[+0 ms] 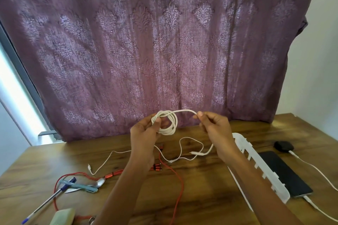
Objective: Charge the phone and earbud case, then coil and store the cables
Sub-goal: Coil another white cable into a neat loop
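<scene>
Head view: the left hand [144, 133] is gripping the coiled white cable [167, 122], fingers curled around it, left of the white tray [256, 162]. The right hand [217, 129] is pinching its free strand. The phone [285, 173] and earbud case [283, 146] are lying right of the tray.

The left hand [144, 137] grips a thick white cable [169, 124], wound in a coil and held above the wooden table [201, 188]. The right hand [215, 129] pinches the strand leading off the coil's top. The cable's tail drops below that hand to the tabletop. A thin white cable [190, 138] and a red cable [181, 188] lie loose underneath. To the right sits a white slotted tray [256, 162]. Beyond it lie a dark phone [285, 173] and a black earbud case [283, 146], each with a white lead attached.
</scene>
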Demonstrator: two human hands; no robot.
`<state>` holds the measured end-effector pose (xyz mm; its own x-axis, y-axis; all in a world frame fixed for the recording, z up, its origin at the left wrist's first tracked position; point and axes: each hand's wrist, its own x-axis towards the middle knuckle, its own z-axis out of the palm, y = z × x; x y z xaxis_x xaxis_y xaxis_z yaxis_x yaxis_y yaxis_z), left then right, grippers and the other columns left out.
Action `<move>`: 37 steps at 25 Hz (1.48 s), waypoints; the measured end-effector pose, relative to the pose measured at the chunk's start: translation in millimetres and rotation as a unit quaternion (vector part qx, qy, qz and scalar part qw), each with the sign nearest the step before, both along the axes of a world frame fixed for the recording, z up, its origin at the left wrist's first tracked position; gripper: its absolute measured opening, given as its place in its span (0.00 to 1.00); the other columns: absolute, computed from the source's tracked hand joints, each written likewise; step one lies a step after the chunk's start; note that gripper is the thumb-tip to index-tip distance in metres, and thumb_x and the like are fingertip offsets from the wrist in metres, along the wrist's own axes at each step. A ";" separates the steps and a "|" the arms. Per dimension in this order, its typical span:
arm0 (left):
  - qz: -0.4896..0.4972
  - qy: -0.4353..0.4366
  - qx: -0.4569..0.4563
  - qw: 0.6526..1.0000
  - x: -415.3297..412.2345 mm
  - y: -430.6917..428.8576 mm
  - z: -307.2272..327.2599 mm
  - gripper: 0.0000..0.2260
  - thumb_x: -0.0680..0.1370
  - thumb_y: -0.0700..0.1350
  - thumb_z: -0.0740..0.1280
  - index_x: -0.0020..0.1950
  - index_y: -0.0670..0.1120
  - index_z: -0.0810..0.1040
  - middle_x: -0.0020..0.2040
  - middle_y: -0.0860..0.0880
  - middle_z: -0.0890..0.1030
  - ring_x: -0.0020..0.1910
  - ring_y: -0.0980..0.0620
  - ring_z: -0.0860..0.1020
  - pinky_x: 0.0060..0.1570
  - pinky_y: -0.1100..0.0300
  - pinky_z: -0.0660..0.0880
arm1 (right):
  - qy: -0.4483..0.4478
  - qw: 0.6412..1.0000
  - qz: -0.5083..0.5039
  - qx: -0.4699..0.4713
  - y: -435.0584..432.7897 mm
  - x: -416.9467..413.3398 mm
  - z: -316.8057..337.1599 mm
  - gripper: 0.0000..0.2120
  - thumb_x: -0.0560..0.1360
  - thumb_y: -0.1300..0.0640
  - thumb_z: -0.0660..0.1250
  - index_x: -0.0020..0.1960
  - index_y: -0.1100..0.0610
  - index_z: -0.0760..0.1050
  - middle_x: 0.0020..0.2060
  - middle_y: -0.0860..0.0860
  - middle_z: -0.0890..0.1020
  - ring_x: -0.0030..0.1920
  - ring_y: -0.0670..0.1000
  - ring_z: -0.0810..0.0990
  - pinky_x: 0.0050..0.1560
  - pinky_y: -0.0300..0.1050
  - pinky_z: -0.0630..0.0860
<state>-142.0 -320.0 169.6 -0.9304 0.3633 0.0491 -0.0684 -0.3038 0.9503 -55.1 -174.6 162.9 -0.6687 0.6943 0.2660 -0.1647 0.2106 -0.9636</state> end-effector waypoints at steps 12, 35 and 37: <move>-0.089 -0.127 0.114 0.981 12.2 1.2 8.0 0.15 0.74 0.30 0.63 0.61 0.29 0.70 0.41 0.40 0.83 0.38 0.50 0.84 0.35 0.59 0.80 | 0.089 0.982 0.098 -0.135 -26.3 -13.0 -19.5 0.11 0.75 0.55 0.64 0.56 0.56 0.79 0.49 0.53 0.84 0.51 0.51 0.82 0.54 0.47 0.78; -0.007 0.226 -0.228 0.947 8.8 -3.1 18.6 0.10 0.74 0.42 0.69 0.39 0.58 0.83 0.35 0.50 0.85 0.40 0.50 0.83 0.46 0.52 0.80 | 0.039 0.964 0.000 0.265 -15.4 -4.0 -3.5 0.23 0.68 0.42 0.71 0.60 0.50 0.76 0.54 0.42 0.77 0.53 0.39 0.76 0.53 0.29 0.71; -0.006 0.204 -0.211 0.956 11.1 -1.2 20.6 0.13 0.74 0.41 0.70 0.37 0.59 0.82 0.35 0.53 0.85 0.40 0.55 0.83 0.48 0.53 0.80 | -0.010 0.941 -0.002 0.338 -20.6 -6.9 -5.2 0.30 0.66 0.43 0.72 0.65 0.53 0.73 0.56 0.42 0.75 0.56 0.39 0.74 0.56 0.28 0.69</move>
<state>-130.9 -321.2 190.2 -0.8610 0.4415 0.2527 0.3320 0.1114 0.9367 -62.0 -195.2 157.8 -0.6757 0.3732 0.6357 -0.1462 0.7774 -0.6117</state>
